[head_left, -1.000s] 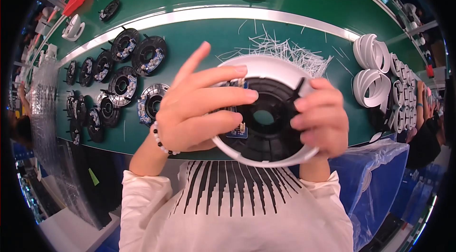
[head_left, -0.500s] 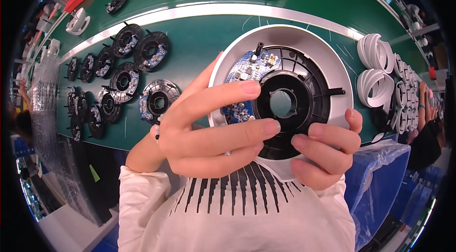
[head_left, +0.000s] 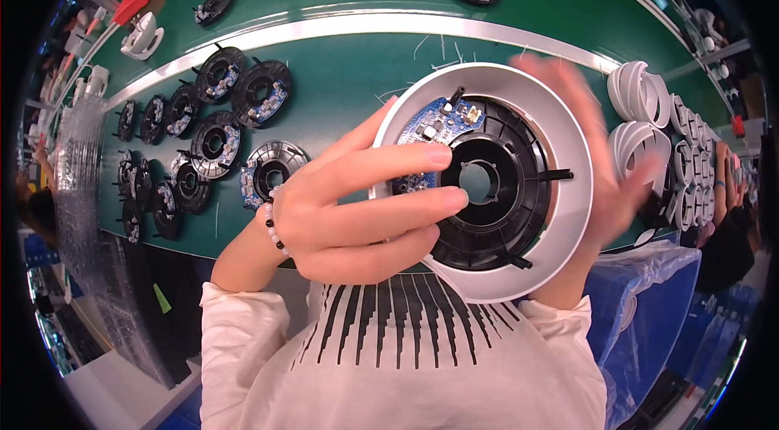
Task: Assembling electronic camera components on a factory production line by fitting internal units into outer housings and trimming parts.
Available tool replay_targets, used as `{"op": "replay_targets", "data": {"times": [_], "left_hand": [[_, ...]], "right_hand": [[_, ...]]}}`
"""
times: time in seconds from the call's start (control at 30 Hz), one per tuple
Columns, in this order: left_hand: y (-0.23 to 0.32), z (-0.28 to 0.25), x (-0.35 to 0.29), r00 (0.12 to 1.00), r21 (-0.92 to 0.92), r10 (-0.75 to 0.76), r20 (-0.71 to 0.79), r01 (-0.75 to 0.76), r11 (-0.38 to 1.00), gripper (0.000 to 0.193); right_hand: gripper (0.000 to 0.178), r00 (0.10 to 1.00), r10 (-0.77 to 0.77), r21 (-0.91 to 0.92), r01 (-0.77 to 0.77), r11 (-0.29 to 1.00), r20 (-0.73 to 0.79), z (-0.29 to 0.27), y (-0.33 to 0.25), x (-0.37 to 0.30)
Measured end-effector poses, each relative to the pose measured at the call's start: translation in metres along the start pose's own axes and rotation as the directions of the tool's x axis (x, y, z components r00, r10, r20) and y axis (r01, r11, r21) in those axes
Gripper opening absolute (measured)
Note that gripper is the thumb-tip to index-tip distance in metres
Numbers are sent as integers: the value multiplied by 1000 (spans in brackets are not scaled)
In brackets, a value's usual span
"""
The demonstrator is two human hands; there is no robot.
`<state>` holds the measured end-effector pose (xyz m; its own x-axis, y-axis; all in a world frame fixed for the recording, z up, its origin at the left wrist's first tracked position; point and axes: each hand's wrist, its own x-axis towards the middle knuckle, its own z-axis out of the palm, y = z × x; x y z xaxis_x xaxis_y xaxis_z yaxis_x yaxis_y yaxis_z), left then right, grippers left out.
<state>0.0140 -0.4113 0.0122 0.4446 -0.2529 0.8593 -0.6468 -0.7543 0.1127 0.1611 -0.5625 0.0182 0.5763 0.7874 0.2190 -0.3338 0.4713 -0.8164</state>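
Note:
A white ring-shaped housing (head_left: 568, 223) is held up in front of my chest, tilted toward me. Inside it sits a round black plastic disc (head_left: 527, 223) with short posts and a hollow centre. A blue circuit board (head_left: 430, 123) lines the disc's upper left. My left hand (head_left: 357, 215) is closed on the housing's left side, with fingers across the board and disc and the thumb behind. Along the right rim, my right hand (head_left: 604, 162) is blurred, its fingers spread apart and partly hidden behind the housing.
Several black discs with circuit boards (head_left: 215, 142) lie on the green table (head_left: 349, 65) at left. White rings (head_left: 639, 93) are stacked at right. A pale rail (head_left: 349, 27) crosses the table. A blue bin (head_left: 649, 292) with clear plastic stands at lower right.
My right hand has let its fingers off the lower right of the disc and swung out to the right rim, opening. The housing has shifted slightly down and turned a little.

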Motion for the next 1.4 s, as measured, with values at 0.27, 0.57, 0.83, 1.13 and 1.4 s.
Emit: {"op": "replay_targets", "data": {"times": [0.27, 0.57, 0.83, 1.13, 1.4], "left_hand": [[-18, 14, -21, 810, -141, -586, 2, 580, 802, 73], [-4, 28, -32, 249, -826, -956, 155, 563, 13, 48], [-12, 18, -29, 278, -699, -942, 186, 712, 72, 41], [-18, 15, -22, 307, -633, -930, 203, 766, 114, 36], [-20, 18, -19, 338, -410, -930, 145, 876, 254, 28]], "right_hand": [[59, 927, 354, 417, -371, 830, 121, -19, 37, 8], [63, 990, 139, 438, -137, 889, 27, 5, 59, -10], [48, 941, 339, 653, -247, 716, -16, 0, 71, -16], [47, 924, 340, 757, -347, 554, 175, -8, 77, -14], [45, 943, 277, 779, -312, 544, 184, -13, 95, -24]]}}
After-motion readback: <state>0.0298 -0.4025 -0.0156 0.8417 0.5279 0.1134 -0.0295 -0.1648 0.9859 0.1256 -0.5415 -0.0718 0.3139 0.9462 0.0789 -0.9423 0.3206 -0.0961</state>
